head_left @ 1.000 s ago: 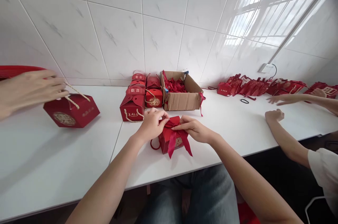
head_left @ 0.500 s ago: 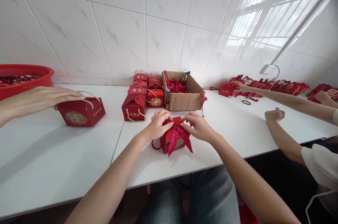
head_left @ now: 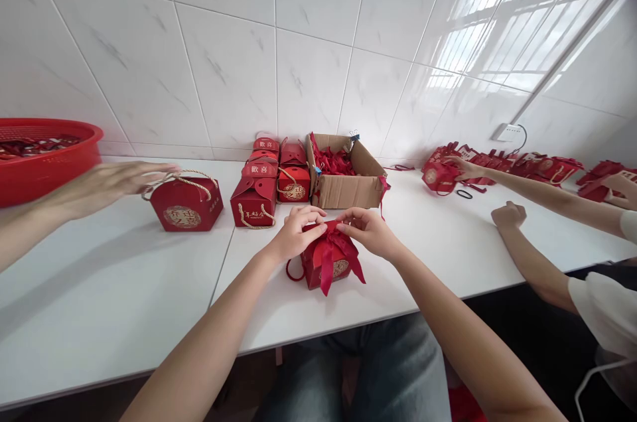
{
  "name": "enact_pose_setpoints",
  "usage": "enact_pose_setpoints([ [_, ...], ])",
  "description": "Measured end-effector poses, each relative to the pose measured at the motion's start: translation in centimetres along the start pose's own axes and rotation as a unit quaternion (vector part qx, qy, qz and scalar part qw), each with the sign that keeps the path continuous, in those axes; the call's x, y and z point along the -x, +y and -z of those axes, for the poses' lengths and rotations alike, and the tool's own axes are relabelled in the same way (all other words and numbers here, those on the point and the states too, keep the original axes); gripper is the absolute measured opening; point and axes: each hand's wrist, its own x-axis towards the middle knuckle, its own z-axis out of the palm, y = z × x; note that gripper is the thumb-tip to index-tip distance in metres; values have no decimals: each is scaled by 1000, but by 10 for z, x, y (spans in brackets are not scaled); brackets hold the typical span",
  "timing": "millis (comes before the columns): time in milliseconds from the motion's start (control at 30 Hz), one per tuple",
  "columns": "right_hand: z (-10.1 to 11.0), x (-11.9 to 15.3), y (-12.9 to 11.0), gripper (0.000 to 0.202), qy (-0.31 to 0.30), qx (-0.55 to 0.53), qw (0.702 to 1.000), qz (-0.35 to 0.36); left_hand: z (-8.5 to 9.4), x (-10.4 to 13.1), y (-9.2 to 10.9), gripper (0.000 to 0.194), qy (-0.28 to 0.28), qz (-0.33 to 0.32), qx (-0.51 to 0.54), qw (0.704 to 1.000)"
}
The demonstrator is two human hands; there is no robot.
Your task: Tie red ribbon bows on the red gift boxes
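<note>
A small red gift box [head_left: 312, 269] with a gold round emblem stands on the table in front of me. Tied at its top is a dark pink ribbon bow [head_left: 332, 251], its two tails hanging down the front. My left hand [head_left: 298, 233] pinches the bow's left side between thumb and fingers. From the right, my right hand [head_left: 371, 233] has its thumb and fingertips closed on the other side of the bow. A red cord handle loops out at the box's left. The ribbon inside both pinches is partly hidden by my fingers.
Behind the box are a cardboard carton [head_left: 348, 191] of red ribbons and several finished red boxes [head_left: 253, 200]. At left, another person's hand [head_left: 124, 180] touches a rope-handled box [head_left: 186, 206]. A co-worker's hand [head_left: 465, 168] holds a red box [head_left: 440, 178] at right. A red basket [head_left: 50, 170] stands far left.
My hands stay at the bow, and its tails have shifted slightly right. At left, the other person's rope-handled box has moved right and now sits level. The co-worker's red box has shifted right.
</note>
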Motion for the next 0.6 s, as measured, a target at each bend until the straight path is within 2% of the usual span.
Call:
enact_pose_setpoints([
  [133,6,-2,1,29,-25,58,998,-13,0,0,-1,21,17,-29,-36,999],
  [267,8,0,-1,32,-43,9,999,-12,2,2,1,21,1,-44,2,999],
  [400,6,2,-10,36,-52,-49,996,-44,3,2,1,24,-16,-36,11,999],
  [600,4,-1,-13,43,-68,-31,996,-44,1,1,-5,24,-4,-30,-7,1000],
])
